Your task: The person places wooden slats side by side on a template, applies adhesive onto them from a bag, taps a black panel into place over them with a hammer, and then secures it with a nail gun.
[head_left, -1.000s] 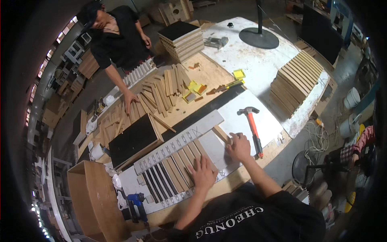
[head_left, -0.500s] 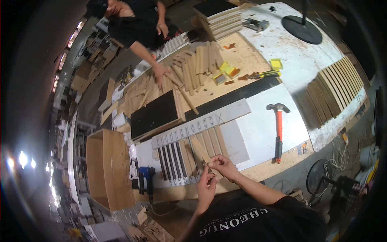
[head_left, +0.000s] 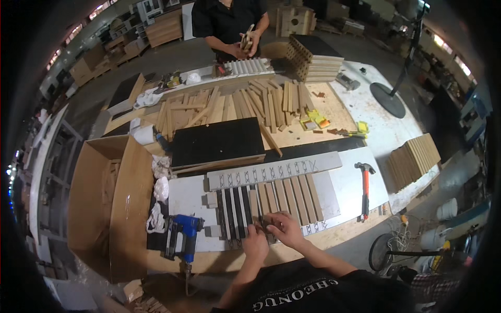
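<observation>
My left hand [head_left: 255, 244] is closed at the near end of a wooden strip [head_left: 254, 203], low in a row of strips. My right hand [head_left: 284, 229] is beside it, fingers bent and thumb close to the same strip; its fingertips partly hide the wood. To the right of my hands lie several light wooden strips [head_left: 304, 201], side by side. Left of them are several black strips [head_left: 238, 208]. Along the strips' far ends runs a pale board [head_left: 276, 169] with crossed pencil-like marks. A similar marked edge shows partly behind my right hand.
A blue nail gun [head_left: 185, 229] lies left, beside an open cardboard box [head_left: 128, 208]. A red-handled claw hammer [head_left: 365, 190] is on the right. Beyond are a black panel [head_left: 216, 143], loose wooden strips [head_left: 245, 104] and a co-worker [head_left: 229, 26] holding wood pieces.
The strip that was raised and tilted in my hands is now down among the row. The view has shifted. The co-worker's hand has left the loose strips and both hands now hold pieces.
</observation>
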`<control>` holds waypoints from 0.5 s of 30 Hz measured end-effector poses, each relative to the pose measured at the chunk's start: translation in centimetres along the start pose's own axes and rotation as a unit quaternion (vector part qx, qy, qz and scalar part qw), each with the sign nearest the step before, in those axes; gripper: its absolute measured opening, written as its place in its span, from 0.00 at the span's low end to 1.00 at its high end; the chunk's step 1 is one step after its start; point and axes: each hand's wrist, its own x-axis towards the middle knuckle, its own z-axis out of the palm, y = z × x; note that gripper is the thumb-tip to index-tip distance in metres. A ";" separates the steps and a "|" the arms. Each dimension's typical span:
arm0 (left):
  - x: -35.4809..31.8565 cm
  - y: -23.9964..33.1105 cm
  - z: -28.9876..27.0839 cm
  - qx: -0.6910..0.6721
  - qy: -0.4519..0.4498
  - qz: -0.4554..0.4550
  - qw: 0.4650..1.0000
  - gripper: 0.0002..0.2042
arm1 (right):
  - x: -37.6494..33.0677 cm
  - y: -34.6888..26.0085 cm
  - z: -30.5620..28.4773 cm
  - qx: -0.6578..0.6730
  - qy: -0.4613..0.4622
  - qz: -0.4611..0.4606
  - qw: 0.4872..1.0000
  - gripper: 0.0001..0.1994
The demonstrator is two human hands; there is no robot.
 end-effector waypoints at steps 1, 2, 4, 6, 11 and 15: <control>0.1 -0.1 0.1 0.013 0.007 0.039 0.999 0.25 | 0.2 -0.2 -0.5 -0.125 0.054 -0.082 0.987 0.24; -0.1 -0.2 0.0 0.016 -0.011 0.076 0.997 0.25 | 0.2 -0.3 -1.0 -0.246 0.102 -0.156 0.951 0.26; -0.5 -0.9 -0.6 -0.025 -0.067 0.073 0.995 0.27 | 0.3 -0.4 -1.7 -0.302 0.042 -0.087 0.949 0.33; -0.6 -1.7 -1.6 0.038 -0.052 0.157 0.985 0.32 | 0.6 -0.2 -2.2 -0.484 -0.074 -0.098 0.866 0.36; 2.0 -1.2 -2.8 0.094 -0.107 0.194 0.971 0.31 | 1.4 0.1 -2.7 -0.522 -0.090 -0.080 0.844 0.35; 3.4 -0.8 -2.5 0.158 -0.076 0.238 0.955 0.23 | 1.9 0.3 -3.0 -0.536 -0.108 -0.125 0.827 0.29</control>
